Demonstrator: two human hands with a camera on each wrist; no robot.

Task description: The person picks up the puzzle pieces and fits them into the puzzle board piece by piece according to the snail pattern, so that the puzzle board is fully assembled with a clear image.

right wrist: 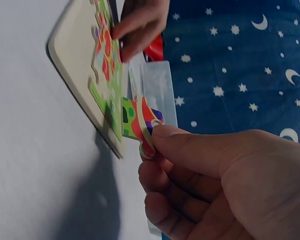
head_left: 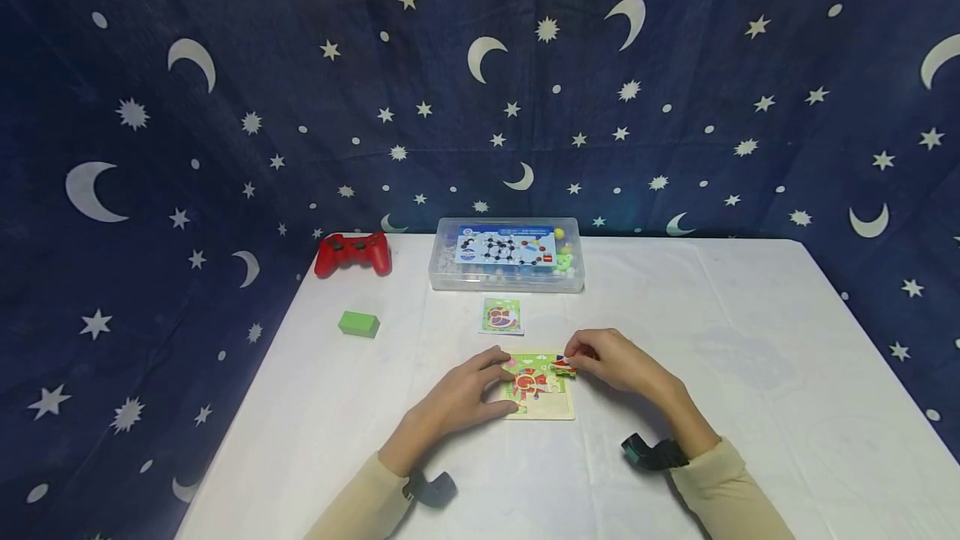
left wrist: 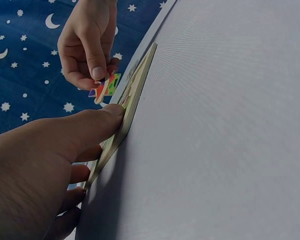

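Observation:
A wooden jigsaw board (head_left: pixel 557 408) lies on the table, partly filled with a red and green picture. Its near side shows bare wood. My left hand (head_left: pixel 467 394) holds the board at its left side, the thumb along the near edge in the left wrist view and the fingers farther back. Above the board's far right corner, my right hand (head_left: pixel 618 361) pinches a colourful puzzle piece (right wrist: pixel 135 120) between thumb and fingers. The piece is green, red, white and purple, and stands tilted, apart from the board in the right wrist view.
A small picture card (head_left: pixel 501 317) lies just behind the board. Farther back stands a clear plastic case (head_left: pixel 506 277) with a molecule-model label. To the left are a green block (head_left: pixel 359 324) and a red game controller (head_left: pixel 352 255). A starry dark-blue cloth (head_left: pixel 480 107) hangs behind the table.

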